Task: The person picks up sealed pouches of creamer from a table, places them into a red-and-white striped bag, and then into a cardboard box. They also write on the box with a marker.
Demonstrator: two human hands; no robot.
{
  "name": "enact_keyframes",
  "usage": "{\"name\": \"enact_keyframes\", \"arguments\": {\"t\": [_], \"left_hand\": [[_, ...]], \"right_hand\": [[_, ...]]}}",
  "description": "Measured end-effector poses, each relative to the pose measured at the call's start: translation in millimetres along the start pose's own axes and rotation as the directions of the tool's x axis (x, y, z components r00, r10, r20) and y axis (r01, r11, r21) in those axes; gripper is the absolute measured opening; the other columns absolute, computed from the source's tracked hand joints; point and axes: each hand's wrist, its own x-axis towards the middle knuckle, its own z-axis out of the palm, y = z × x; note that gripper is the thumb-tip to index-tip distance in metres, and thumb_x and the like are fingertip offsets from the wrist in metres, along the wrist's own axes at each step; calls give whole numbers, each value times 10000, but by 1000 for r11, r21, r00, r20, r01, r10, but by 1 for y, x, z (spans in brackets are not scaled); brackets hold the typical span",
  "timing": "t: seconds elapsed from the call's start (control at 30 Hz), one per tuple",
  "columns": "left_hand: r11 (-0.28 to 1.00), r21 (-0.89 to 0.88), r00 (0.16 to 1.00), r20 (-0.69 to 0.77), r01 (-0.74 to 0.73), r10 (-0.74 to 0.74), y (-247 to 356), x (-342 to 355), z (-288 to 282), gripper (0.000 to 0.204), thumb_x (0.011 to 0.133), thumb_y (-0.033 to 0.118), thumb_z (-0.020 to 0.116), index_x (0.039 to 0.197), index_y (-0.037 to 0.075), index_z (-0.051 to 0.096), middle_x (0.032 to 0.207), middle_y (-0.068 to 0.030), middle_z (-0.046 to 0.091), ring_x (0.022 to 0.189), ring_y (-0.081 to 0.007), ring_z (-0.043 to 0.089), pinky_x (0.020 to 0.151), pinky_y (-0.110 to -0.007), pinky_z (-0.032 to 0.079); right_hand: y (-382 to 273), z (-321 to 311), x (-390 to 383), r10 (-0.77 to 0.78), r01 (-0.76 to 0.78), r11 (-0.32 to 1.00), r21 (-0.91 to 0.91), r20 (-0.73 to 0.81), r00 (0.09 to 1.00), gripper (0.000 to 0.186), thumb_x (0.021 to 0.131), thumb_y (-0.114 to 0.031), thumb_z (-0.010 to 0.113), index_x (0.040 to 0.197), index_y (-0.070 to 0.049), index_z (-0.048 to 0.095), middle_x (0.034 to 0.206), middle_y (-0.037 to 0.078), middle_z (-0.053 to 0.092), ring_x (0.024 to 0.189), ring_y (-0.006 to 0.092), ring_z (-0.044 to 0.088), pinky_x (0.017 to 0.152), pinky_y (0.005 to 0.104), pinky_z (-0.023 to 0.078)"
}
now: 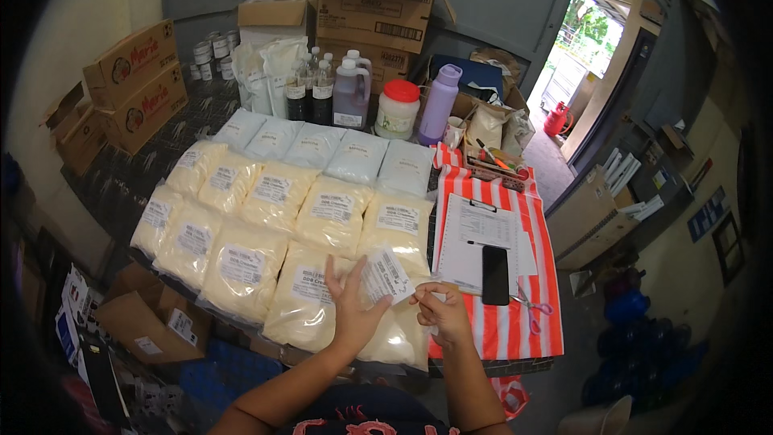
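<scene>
My left hand [353, 314] holds a white printed label [382, 275] at its left side, fingers partly spread, over rows of clear bags of pale yellow powder [245, 274]. My right hand [441, 314] pinches at the label's lower right corner, with something small and white, partly hidden, under its fingers. Behind the yellow bags lies a row of pale bluish bags [310, 145], also labelled. Just right of my hands are a clipboard with papers [463, 229], a black phone [495, 274] and pink-handled scissors [538, 304] on a red-and-white striped sheet [527, 338].
Bottles [350, 93], a red-lidded jar [397, 113], a purple flask [440, 105] and a tool basket [495, 169] line the table's back. Cardboard boxes stand left [141, 105], behind [370, 8] and on the floor [161, 318]. A doorway [564, 89] opens at back right.
</scene>
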Motion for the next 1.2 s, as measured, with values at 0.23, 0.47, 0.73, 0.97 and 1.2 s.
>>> {"name": "enact_keyframes", "arguments": {"t": [0.23, 0.47, 0.73, 0.97, 1.2], "left_hand": [[991, -124, 953, 292, -46, 81, -9, -9, 18, 206, 904, -2, 684, 1096, 19, 757, 1295, -133, 605, 1133, -223, 636, 918, -313, 533], [965, -222, 960, 267, 140, -78, -20, -30, 42, 197, 899, -17, 665, 1076, -11, 751, 1237, -128, 653, 1022, -226, 692, 851, -303, 559], [960, -251, 981, 174, 123, -80, -30, -45, 60, 153, 874, 3, 712, 1015, 1, 772, 1174, -120, 667, 986, -214, 692, 825, -293, 560], [903, -287, 946, 153, 320, -287, -35, -50, 64, 83, 865, 5, 733, 935, -14, 772, 1123, -89, 664, 913, -148, 688, 776, -269, 563], [802, -481, 925, 58, 355, -375, -47, -53, 69, 137, 927, 30, 693, 1050, -28, 682, 1096, -73, 657, 895, -138, 663, 793, -278, 552]], "right_hand": [[9, -15, 3, 50, -49, 997, -56, 24, 998, 108, 940, -85, 704, 960, 19, 685, 794, 67, 662, 481, 31, 374, 438, 196, 289], [18, -36, 7, 72, -66, 994, -87, 58, 996, 114, 932, -92, 712, 965, 14, 685, 796, 53, 649, 496, 23, 395, 429, 187, 273], [17, -48, 7, 55, -43, 991, -127, 94, 994, 76, 925, -65, 695, 932, 9, 679, 799, 49, 644, 515, 27, 410, 458, 189, 296], [19, -55, 4, 20, 18, 968, -250, 150, 989, 101, 929, -103, 714, 945, -4, 695, 806, 12, 637, 553, 14, 447, 466, 190, 313], [26, -66, 6, 40, -16, 984, -178, 131, 991, 47, 930, -59, 676, 948, -15, 670, 782, 21, 634, 548, 27, 451, 467, 198, 329]]}}
